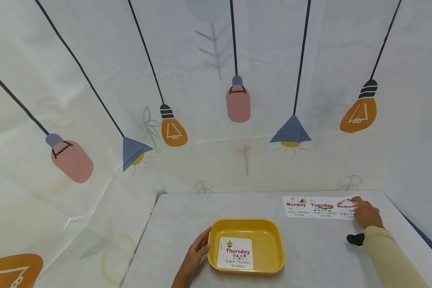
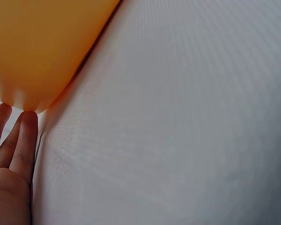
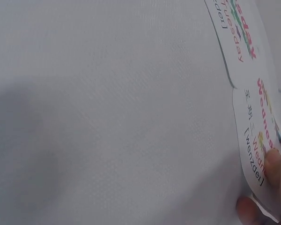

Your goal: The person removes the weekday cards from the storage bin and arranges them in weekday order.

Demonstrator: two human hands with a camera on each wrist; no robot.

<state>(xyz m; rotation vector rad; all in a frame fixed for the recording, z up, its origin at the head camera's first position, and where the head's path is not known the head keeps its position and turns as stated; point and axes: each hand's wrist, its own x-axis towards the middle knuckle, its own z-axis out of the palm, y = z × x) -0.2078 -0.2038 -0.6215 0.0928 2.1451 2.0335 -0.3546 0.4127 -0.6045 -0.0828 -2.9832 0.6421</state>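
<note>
A yellow tray (image 1: 280, 250) stands near the front of the table, with a Thursday card (image 1: 235, 260) lying face up inside. The left hand (image 1: 194, 254) touches the tray's left side; in the left wrist view its fingers (image 2: 28, 136) are fairly straight against the outer wall. At the back right, a Monday card (image 1: 297, 208), a Tuesday card (image 1: 323, 212) and a Wednesday card (image 1: 345, 215) lie in a row. My right hand (image 1: 369, 214) holds the Wednesday card at its right end. In the right wrist view, fingertips show on its face and at its lower edge.
A small black object (image 1: 355, 239) is by the right sleeve. The white-covered table (image 1: 165, 236) meets a cloth wall (image 1: 209, 168) printed with hanging lamps, behind and at the left.
</note>
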